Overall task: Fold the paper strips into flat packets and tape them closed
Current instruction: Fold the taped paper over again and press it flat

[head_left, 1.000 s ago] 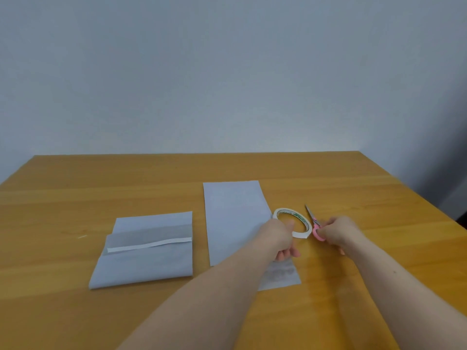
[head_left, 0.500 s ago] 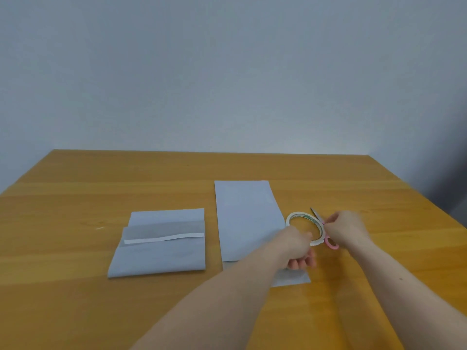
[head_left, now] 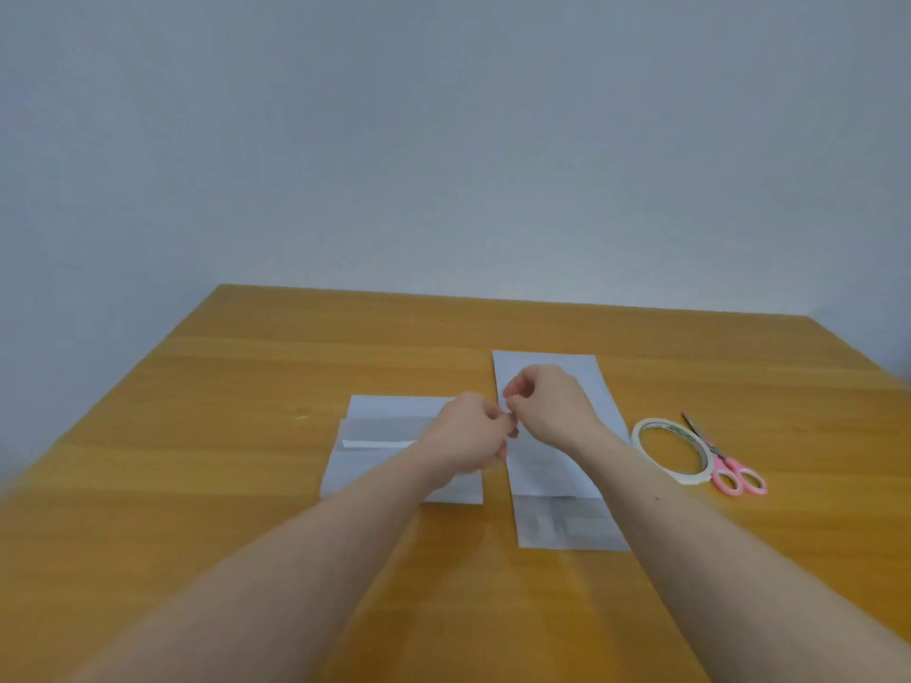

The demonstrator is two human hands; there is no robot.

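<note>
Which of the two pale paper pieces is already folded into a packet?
The left pale paper packet, its flap folded across; the long pale paper strip beside the tape roll lies mostly flat.

Folded packet (head_left: pixel 394 446) at 9 o'clock of the long paper strip (head_left: pixel 557 456), tape roll (head_left: pixel 671 451) at its 3 o'clock, scissors (head_left: pixel 724 460) just beyond, all on the table (head_left: pixel 246 485).

We see a honey-orange table (head_left: pixel 246 436) with paler grain stripes. On it lie two pale grey-blue papers: a packet (head_left: pixel 374 465) with a white band and a strip (head_left: pixel 557 485). The tape (head_left: pixel 670 451) is white, the scissors (head_left: pixel 729 470) pink-handled, the wall (head_left: pixel 443 140) plain grey-blue.
</note>
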